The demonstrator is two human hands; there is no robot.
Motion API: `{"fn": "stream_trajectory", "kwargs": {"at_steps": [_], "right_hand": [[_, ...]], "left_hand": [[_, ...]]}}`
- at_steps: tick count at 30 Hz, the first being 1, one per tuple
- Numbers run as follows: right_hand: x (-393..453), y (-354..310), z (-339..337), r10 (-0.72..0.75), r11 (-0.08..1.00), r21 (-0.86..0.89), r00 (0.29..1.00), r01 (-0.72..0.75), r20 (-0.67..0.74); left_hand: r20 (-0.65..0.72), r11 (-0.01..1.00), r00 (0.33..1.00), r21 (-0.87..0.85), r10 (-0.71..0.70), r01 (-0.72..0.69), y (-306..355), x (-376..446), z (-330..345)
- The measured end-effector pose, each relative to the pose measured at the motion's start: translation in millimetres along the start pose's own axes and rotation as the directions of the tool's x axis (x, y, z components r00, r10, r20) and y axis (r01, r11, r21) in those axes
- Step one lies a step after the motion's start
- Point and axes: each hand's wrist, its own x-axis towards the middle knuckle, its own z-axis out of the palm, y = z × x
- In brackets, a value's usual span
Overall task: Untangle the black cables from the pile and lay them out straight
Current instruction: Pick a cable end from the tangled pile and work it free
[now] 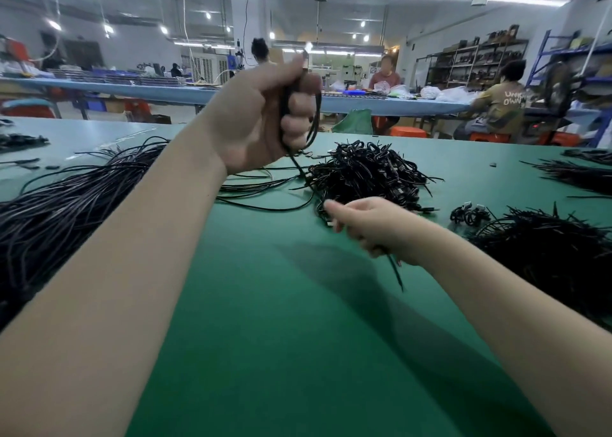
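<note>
A tangled pile of black cables lies on the green table just beyond my hands. My left hand is raised above the table, fingers curled round a black cable that loops down to the pile. My right hand sits low at the pile's near edge and grips another black cable end, which sticks out below my fingers. A long bundle of straightened black cables is laid out on the left, partly hidden behind my left forearm.
More black cable heaps lie at the right and far right. A small coiled cable sits between them. Beyond the table edge, people sit at a blue workbench with shelves behind.
</note>
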Motion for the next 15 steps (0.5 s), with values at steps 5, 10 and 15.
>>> {"fn": "stream_trajectory", "kwargs": {"at_steps": [5, 10, 15], "right_hand": [[-3.6, -22.5, -34.5, -0.086, 0.944, 0.282, 0.952, 0.172, -0.292], [-14.5, -46.9, -10.1, -0.302, 0.901, 0.297, 0.949, 0.316, -0.092], [-11.2, -29.2, 10.6, -0.242, 0.945, 0.213, 0.968, 0.249, -0.061]], "left_hand": [[-0.108, 0.743, 0.927, 0.568, -0.358, 0.353, -27.3, 8.6, 8.1], [-0.194, 0.981, 0.967, 0.072, -0.164, 0.181, -35.4, 18.7, 15.7], [-0.144, 0.989, 0.987, -0.138, -0.068, 0.048, -26.4, 14.1, 16.9]]}}
